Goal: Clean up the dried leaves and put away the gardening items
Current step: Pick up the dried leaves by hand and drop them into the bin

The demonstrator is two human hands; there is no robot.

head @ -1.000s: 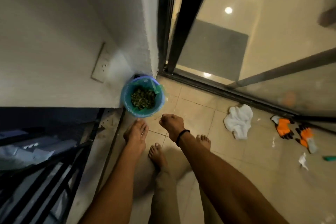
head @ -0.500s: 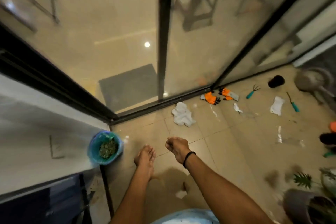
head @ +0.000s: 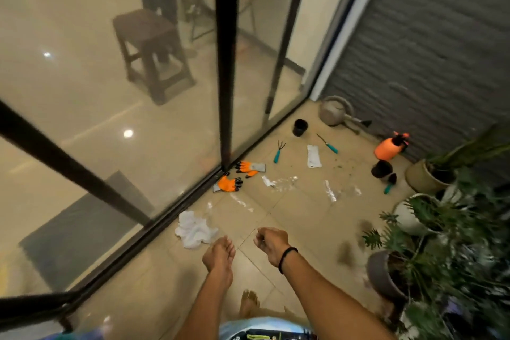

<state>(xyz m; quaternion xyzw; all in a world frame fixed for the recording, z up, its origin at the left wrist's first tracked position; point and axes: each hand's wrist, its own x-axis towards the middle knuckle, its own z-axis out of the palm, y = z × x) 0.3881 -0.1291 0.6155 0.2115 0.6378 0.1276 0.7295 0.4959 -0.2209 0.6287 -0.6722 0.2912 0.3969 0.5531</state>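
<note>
Beige floor tiles run under both bare forearms. The left hand hangs with straight fingers held together and grips nothing. The right hand, a black band at its wrist, has its fingers curled into a loose fist, also with nothing in it.

Just beyond the left hand a crumpled white cloth lies against the track of the glass door. Farther along that track sit two orange gloves, near each other. Clear plastic wrappers lie scattered on the tiles to their right. Past these lie a teal-handled hand rake, a white packet and a second teal-handled tool, all apart from one another. Small green leaf crumbs dot the floor beside the packet (too fine to make out more).

A black pot stands by the glass corner, and a grey watering can sits farthest back. An orange spray bottle stands near the dark wall. Potted plants crowd the right edge.
</note>
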